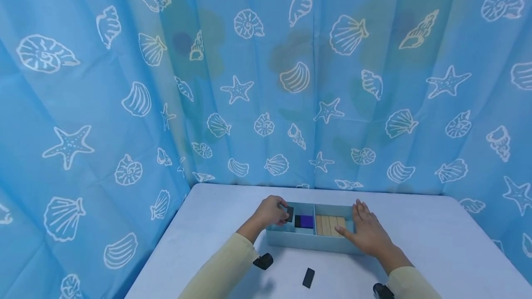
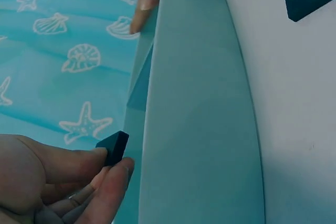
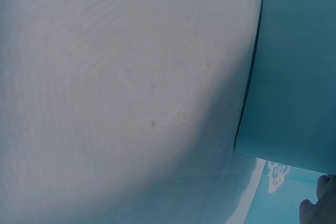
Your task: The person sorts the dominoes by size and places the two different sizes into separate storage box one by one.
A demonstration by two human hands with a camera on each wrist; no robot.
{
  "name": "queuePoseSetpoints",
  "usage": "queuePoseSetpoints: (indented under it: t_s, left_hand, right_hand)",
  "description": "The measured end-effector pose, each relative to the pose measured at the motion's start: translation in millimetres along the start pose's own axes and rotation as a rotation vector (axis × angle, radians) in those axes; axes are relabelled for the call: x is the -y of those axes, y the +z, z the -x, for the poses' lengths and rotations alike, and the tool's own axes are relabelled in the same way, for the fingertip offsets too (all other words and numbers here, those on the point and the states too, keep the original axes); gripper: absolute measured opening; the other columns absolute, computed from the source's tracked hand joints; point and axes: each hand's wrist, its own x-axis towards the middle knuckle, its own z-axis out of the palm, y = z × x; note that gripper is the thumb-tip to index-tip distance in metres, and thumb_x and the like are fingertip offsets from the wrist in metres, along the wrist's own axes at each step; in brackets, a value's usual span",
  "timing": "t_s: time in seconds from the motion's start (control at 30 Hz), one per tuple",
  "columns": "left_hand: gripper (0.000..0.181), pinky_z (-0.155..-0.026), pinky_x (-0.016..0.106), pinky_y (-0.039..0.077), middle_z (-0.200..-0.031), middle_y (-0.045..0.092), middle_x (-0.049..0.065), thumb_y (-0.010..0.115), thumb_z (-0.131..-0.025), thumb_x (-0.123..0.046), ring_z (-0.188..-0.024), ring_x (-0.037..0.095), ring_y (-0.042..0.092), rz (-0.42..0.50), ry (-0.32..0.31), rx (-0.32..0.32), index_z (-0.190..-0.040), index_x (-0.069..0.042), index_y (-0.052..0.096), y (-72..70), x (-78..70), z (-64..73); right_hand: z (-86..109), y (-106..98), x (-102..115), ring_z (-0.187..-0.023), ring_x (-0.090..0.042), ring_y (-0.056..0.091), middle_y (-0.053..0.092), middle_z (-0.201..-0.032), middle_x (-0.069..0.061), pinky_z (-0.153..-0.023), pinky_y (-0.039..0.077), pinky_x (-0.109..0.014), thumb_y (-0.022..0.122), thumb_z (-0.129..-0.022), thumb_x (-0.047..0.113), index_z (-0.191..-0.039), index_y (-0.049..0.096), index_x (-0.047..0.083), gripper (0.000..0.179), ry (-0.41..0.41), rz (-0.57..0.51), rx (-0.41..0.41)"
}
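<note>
My left hand (image 1: 269, 210) pinches a small black rectangular block (image 1: 290, 214) between thumb and fingers, over the left compartment of a pale blue divided box (image 1: 311, 242). In the left wrist view the block (image 2: 116, 148) is tilted beside the box wall (image 2: 194, 103). A purple block (image 1: 306, 221) with a black one beside it lies in that compartment. Several light wooden blocks (image 1: 328, 225) lie side by side in the right compartment. My right hand (image 1: 370, 232) rests on the box's right end, fingers extended. Only part of that hand (image 3: 319, 203) shows in the right wrist view.
Another black block (image 1: 309, 278) lies on the white table (image 1: 199, 239) in front of the box. Behind the table hangs a blue curtain (image 1: 266, 105) with white shell prints. A dark wrist device (image 1: 263, 261) shows at each sleeve.
</note>
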Motion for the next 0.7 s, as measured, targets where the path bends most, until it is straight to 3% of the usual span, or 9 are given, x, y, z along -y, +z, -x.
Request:
queuePoseSetpoints:
  t_s: [0.27, 0.7]
  left_hand:
    - [0.024, -0.06, 0.031, 0.058, -0.084, 0.063, 0.008, 0.068, -0.089, -0.001, -0.071, 0.019, 0.066, 0.02, -0.024, 0.035, -0.113, 0.004, 0.064, 16.6, -9.9, -8.1]
    - [0.022, -0.059, 0.033, 0.058, -0.094, 0.06, 0.012, 0.059, -0.091, 0.006, -0.077, 0.025, 0.065, 0.042, -0.103, 0.033, -0.113, 0.003, 0.062, 25.7, -5.6, -20.1]
  right_hand:
    - [-0.2, -1, 0, -0.142, -0.047, 0.007, 0.008, -0.156, -0.032, -0.112, 0.008, -0.062, 0.05, -0.089, 0.068, -0.147, 0.017, -0.016, 0.107, 0.01, -0.01, 0.006]
    - [-2.2, 3, 0, -0.142, -0.048, 0.007, 0.007, -0.156, -0.032, -0.112, 0.009, -0.061, 0.049, -0.089, 0.069, -0.147, 0.017, -0.016, 0.108, 0.012, 0.001, -0.003]
